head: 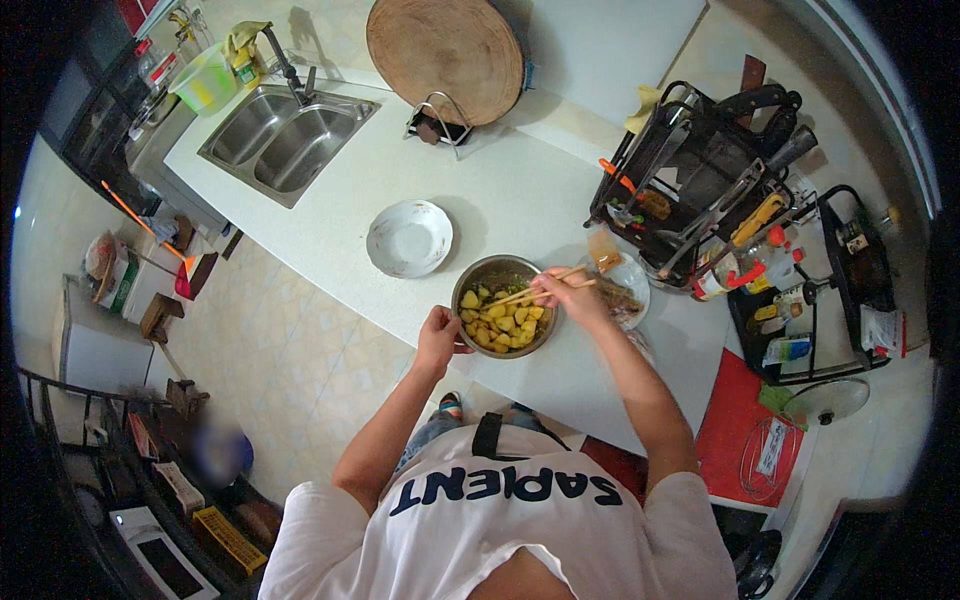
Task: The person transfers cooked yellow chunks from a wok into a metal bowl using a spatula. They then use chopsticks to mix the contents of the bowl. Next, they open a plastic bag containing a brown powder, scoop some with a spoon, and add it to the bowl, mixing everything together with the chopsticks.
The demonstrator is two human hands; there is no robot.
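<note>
A round metal bowl (pixel 550 330) with yellow chunks of food, seemingly potato, and bits of green stands at the near edge of the white counter. My left hand (pixel 441 337) grips its left rim. Above its right side, my right hand (pixel 568 295) holds a pair of wooden chopsticks (pixel 517 297), their tips among the chunks. Beyond the bowl, to the left, sits a white dish with a scalloped edge (pixel 409 238), with nothing in it. A plate (pixel 638 283) with food and a small packet (pixel 603 251) lies just right of my right hand, which partly hides it.
A double steel sink (pixel 300 154) is at the far left of the counter (pixel 517 176). A round wooden chopping board (pixel 446 56) leans on the back wall. To the right stand a black rack with knives and utensils (pixel 697 165), bottles (pixel 750 262) and a glass lid (pixel 832 401).
</note>
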